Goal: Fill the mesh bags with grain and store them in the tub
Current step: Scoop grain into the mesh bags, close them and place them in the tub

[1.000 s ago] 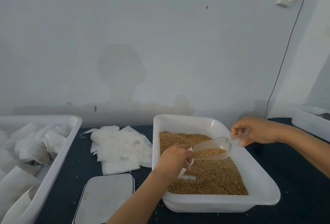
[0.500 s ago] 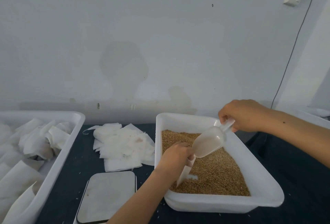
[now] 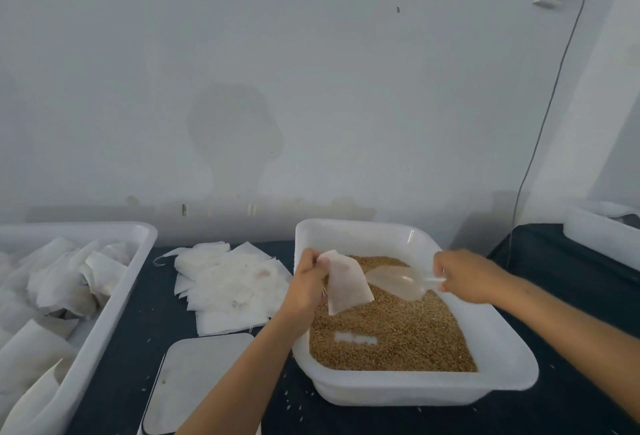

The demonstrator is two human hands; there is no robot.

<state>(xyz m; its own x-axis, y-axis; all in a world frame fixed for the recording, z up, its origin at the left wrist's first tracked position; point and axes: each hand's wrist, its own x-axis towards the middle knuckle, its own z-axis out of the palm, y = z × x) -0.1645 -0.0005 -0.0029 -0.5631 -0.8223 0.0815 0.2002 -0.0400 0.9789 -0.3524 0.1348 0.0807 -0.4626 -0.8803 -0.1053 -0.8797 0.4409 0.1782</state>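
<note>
The left hand [image 3: 304,282] pinches a white mesh bag [image 3: 346,282] at its top, over the grain [image 3: 398,337] in the white tray [image 3: 415,389]. The right hand [image 3: 467,277] grips the handle of a clear scoop [image 3: 401,282], which seems empty and lies just beside the bag. More bags lie in the tub [image 3: 114,296] on the left of the dark surface [image 3: 124,365].

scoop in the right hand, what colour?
Clear, see-through plastic scoop; the golden-brown grain shows through it. Head view, the only one.
</note>
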